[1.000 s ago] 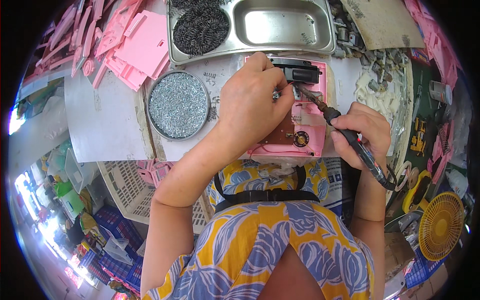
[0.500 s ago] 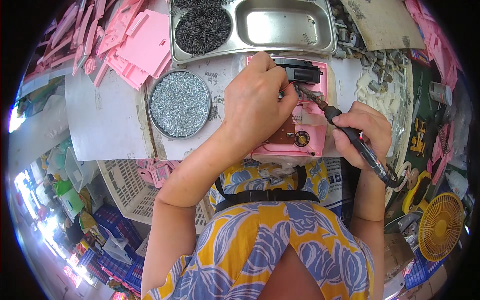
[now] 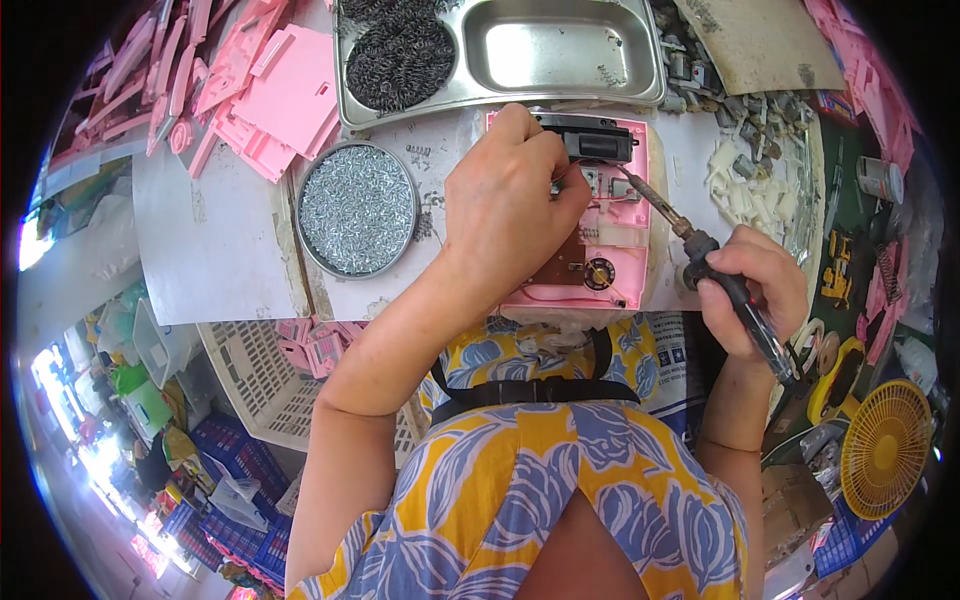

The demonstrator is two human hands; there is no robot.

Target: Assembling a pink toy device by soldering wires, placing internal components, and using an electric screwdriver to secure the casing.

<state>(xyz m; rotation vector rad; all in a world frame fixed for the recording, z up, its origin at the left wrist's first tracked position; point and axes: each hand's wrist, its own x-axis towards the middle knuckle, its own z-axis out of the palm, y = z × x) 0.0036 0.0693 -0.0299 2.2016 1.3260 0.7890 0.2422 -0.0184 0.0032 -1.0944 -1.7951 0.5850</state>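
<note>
Now you are at the soldering step. Your left hand (image 3: 510, 205) lies flat over the pink plastic housing (image 3: 640, 255), fingers curled down and pinching something small at the terminals beneath the black block (image 3: 595, 140); whether that is a wire or a lead cannot be told, since your fingers hide it. Your right hand (image 3: 755, 290) is closed in a full fist round the dark handle of the soldering iron (image 3: 700, 250), whose tip slants up and away from that grip to meet the housing just beside your left fingertips. Below the tip, nearer your body, sit the brown circuit board (image 3: 565, 265) and a round black-and-brass part (image 3: 599, 273), with a thin red wire running along the housing's near edge.

Beyond your left wrist, well apart from the joint, stands a round tin of small screws (image 3: 358, 208); farther off is a steel tray (image 3: 560, 50) with dark coil springs (image 3: 400, 55) in its left compartment. Loose pink panels (image 3: 270, 90) lie beyond the tin.

Judged from this, the joint is being made, not finished. The next move calls for a steady left pinch while the tip rests on the terminal, then a clean lift of the iron away from your fingers.
</note>
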